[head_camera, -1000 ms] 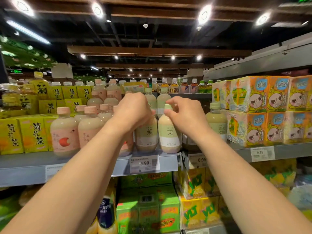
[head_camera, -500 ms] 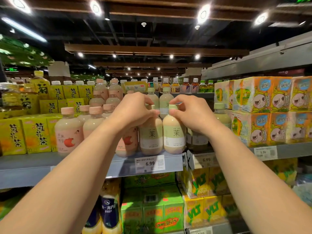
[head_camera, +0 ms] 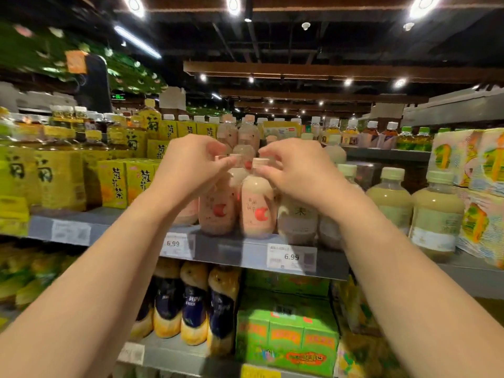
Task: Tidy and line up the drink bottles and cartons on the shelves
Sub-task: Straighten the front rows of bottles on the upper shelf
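Note:
Two pink-capped bottles of peach-coloured drink with a red apple mark stand side by side at the front of the grey shelf. My left hand pinches the cap of the left pink bottle. The fingers of my right hand close around the cap of the right pink bottle. More pink bottles stand in rows behind them, partly hidden by my hands. Just to the right stand green-capped pale bottles, one behind my right wrist.
Yellow tea cartons fill the shelf to the left. More green-capped bottles and cartoon-printed carton packs stand to the right. The shelf below holds dark-labelled bottles and green carton packs. Price tags line the shelf edge.
Both hands have left the green-capped bottles and moved left to the pink-capped bottles. The view has swung left and closer to the shelf.

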`<action>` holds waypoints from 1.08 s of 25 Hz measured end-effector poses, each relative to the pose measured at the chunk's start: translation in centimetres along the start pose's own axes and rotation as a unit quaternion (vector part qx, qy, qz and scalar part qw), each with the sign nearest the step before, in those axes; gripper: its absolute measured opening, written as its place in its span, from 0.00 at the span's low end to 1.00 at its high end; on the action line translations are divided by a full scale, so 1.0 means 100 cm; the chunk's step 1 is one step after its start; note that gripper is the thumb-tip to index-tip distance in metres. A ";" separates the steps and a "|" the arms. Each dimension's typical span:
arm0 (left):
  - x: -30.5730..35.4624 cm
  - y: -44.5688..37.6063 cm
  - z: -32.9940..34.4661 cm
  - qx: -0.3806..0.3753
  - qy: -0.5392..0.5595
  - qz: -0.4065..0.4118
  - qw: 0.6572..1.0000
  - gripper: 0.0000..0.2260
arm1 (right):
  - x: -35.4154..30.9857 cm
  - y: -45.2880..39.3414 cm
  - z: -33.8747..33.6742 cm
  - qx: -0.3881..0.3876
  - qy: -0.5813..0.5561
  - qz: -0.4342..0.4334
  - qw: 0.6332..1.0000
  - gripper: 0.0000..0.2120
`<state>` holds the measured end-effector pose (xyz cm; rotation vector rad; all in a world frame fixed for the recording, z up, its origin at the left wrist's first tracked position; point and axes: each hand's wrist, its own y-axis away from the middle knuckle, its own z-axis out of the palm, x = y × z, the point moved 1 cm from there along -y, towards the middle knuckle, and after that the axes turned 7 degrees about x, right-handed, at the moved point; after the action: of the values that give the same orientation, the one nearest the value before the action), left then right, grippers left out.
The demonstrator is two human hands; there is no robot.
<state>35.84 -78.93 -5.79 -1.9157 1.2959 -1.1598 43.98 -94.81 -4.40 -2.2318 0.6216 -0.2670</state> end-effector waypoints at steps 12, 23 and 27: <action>-0.042 -0.018 0.005 -0.066 0.029 0.062 0.995 0.19 | -0.025 -0.022 0.026 -0.040 0.069 0.077 0.994 0.13; -0.076 -0.031 -0.007 -0.102 0.063 0.161 0.980 0.22 | -0.043 -0.012 0.024 -0.042 0.053 0.159 0.985 0.18; -0.120 -0.045 -0.017 0.052 0.041 0.083 0.994 0.24 | -0.071 -0.015 0.036 0.085 0.093 0.136 0.983 0.21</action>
<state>34.41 -66.10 -5.54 -1.6669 1.3820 -1.2065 39.81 -88.04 -5.61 -1.9461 0.9581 -0.3762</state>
